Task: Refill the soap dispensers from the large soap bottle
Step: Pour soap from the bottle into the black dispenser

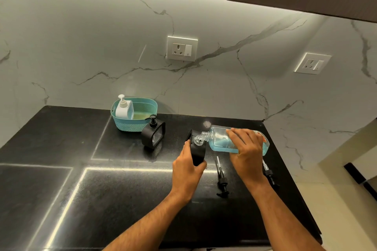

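Observation:
My right hand (245, 151) grips a large clear soap bottle (220, 138) with blue liquid, tipped on its side, its open threaded neck at the clear mouth of a black dispenser (197, 154). My left hand (186, 166) holds that black dispenser upright on the black counter. Two black pump heads lie loose on the counter: one pump (222, 179) between my hands, another pump (270, 175) partly behind my right wrist. A second black dispenser (153, 134) with its pump on stands to the left. A white dispenser (124, 108) sits in a teal basket (140, 124).
The black counter (81, 169) ends at a marble wall behind and drops off at the right edge near my right arm. Two wall sockets (182, 48) (312, 63) sit above. Dark cabinets hang overhead.

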Available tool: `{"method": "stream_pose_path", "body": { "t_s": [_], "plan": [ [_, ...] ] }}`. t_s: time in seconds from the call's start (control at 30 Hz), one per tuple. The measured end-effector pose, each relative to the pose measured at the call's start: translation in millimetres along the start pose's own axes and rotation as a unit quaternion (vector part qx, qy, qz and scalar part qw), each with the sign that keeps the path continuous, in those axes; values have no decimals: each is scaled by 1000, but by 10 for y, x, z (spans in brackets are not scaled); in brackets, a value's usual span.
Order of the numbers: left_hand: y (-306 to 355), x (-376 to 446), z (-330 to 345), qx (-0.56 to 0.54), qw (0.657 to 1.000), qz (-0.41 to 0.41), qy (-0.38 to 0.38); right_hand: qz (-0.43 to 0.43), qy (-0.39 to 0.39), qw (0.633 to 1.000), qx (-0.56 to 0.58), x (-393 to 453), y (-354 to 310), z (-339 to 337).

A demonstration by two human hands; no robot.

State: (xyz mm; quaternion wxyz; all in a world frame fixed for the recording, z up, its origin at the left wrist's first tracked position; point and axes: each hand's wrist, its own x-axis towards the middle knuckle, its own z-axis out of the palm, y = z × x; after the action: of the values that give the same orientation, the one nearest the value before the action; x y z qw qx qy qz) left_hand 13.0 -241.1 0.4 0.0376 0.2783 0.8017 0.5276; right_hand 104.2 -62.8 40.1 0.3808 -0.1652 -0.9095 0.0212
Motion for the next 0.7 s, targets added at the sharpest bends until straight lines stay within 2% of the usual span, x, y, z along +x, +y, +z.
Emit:
{"method": "stream_pose_path", "body": {
  "t_s": [0.7],
  "plan": [
    [-34,26,-22,6,1000,4,-2,-7,-3,1000,-7,38,0,68]
  ]
}}
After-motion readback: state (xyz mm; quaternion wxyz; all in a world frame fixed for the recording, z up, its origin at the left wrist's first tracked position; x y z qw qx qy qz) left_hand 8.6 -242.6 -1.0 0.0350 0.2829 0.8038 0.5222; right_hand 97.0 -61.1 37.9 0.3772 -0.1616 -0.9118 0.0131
